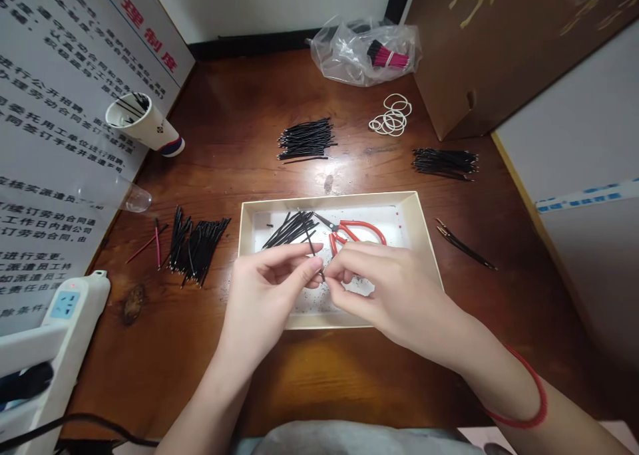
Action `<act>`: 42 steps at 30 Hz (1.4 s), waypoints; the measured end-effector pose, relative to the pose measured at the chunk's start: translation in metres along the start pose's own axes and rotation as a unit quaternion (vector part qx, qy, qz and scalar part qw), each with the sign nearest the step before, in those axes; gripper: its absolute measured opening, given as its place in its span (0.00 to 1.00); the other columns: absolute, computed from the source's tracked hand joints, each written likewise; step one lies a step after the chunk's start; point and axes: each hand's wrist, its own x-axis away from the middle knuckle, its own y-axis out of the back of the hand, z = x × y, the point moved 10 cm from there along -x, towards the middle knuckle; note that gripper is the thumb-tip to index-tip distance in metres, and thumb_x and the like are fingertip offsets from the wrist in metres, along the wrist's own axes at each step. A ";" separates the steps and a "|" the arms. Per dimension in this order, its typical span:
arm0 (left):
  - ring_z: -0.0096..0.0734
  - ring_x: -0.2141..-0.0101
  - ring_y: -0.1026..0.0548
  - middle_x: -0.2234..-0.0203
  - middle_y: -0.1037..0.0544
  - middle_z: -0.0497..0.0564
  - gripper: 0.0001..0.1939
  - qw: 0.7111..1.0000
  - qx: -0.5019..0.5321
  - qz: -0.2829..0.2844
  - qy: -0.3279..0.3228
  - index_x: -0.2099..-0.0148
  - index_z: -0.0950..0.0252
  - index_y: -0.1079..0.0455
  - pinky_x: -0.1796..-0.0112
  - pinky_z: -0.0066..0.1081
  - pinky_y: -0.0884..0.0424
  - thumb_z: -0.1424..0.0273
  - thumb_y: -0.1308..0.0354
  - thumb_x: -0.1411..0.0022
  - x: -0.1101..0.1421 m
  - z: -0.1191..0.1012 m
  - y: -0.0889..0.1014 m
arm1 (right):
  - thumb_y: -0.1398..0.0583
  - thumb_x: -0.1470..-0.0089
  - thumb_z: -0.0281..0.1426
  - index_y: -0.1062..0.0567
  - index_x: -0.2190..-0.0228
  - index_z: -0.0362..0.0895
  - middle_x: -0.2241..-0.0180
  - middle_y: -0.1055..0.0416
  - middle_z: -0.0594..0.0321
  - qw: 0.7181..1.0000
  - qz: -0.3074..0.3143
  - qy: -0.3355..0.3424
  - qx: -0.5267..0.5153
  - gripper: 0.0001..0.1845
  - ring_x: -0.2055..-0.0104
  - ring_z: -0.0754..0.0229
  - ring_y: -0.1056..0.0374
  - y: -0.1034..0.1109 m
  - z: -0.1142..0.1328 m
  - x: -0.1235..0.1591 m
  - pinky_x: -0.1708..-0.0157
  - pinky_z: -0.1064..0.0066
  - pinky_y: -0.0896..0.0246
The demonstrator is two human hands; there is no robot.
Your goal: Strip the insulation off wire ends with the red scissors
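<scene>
My left hand (279,275) pinches a short black wire (311,243) between thumb and fingers, over a shallow cardboard box (241,225). At the wire's lower end, the thumb and forefinger of my right hand (369,275) are pressed together; whether they grip the tip is hard to see. Inside the box lie a bunch of black wires (289,230) at the left and red-handled scissors or snips (364,227), partly hidden behind my right hand. Tiny dark scraps dot the white bottom of the box.
Black wire piles (307,139) lie behind the box, with more at left (200,245) and right (444,162). Rubber bands (392,117) and a plastic bag (344,52) are at the back. A paper cup (150,126) leans left; a power strip (74,308) stands nearby.
</scene>
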 end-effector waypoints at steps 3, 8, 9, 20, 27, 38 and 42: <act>0.28 0.77 0.21 0.78 0.17 0.49 0.07 1.000 0.003 0.001 0.010 0.65 0.65 0.17 0.72 0.23 0.22 0.72 0.29 0.50 -0.001 0.000 -0.001 | 0.41 0.45 0.21 0.31 0.74 0.44 0.75 0.31 0.68 0.999 -0.028 -0.005 0.014 0.09 0.72 0.66 0.37 0.004 0.000 0.001 0.71 0.75 0.44; 0.28 0.75 0.22 0.78 0.19 0.48 0.04 0.999 -0.033 0.025 -0.005 0.72 0.65 0.21 0.72 0.22 0.24 0.74 0.29 0.52 -0.002 -0.004 -0.008 | 0.42 0.44 0.22 0.32 0.73 0.44 0.76 0.32 0.66 0.993 -0.092 0.023 0.071 0.09 0.73 0.64 0.37 0.012 0.007 0.003 0.71 0.73 0.43; 0.27 0.76 0.23 0.79 0.19 0.47 0.04 0.998 -0.048 0.037 -0.012 0.74 0.65 0.22 0.73 0.22 0.25 0.74 0.30 0.50 -0.002 -0.005 -0.010 | 0.43 0.43 0.22 0.32 0.73 0.44 0.76 0.32 0.66 0.991 -0.097 0.034 0.082 0.09 0.73 0.64 0.37 0.011 0.009 0.004 0.71 0.72 0.43; 0.29 0.72 0.23 0.75 0.20 0.47 0.07 0.973 -0.196 0.005 -0.122 0.72 0.63 0.27 0.68 0.25 0.27 0.74 0.40 0.40 0.008 -0.019 -0.011 | 0.43 0.45 0.22 0.34 0.73 0.44 0.74 0.33 0.67 0.996 -0.068 -0.061 -0.009 0.08 0.71 0.65 0.38 0.004 -0.007 0.005 0.71 0.74 0.44; 0.28 0.73 0.24 0.76 0.21 0.48 0.08 0.985 -0.140 0.038 -0.091 0.73 0.64 0.27 0.71 0.23 0.28 0.75 0.41 0.40 0.005 -0.016 -0.016 | 0.41 0.52 0.20 0.30 0.76 0.44 0.77 0.32 0.71 0.975 -0.031 -0.153 -0.161 0.08 0.73 0.67 0.37 -0.002 -0.025 0.004 0.71 0.76 0.42; 0.25 0.79 0.24 0.81 0.21 0.47 0.08 0.998 -0.023 0.060 -0.005 0.74 0.65 0.24 0.75 0.22 0.27 0.71 0.36 0.42 -0.004 -0.002 -0.011 | 0.35 0.45 0.28 0.19 0.72 0.46 0.74 0.23 0.69 0.976 -0.054 -0.127 -0.166 0.05 0.71 0.65 0.32 0.009 -0.025 0.003 0.71 0.74 0.41; 0.24 0.78 0.25 0.81 0.21 0.47 0.07 0.998 -0.023 0.054 -0.004 0.73 0.65 0.23 0.75 0.21 0.27 0.71 0.35 0.42 -0.002 -0.002 -0.009 | 0.36 0.46 0.22 0.19 0.72 0.45 0.75 0.23 0.69 0.984 -0.074 -0.094 -0.130 0.08 0.73 0.67 0.32 0.012 -0.017 0.002 0.71 0.75 0.41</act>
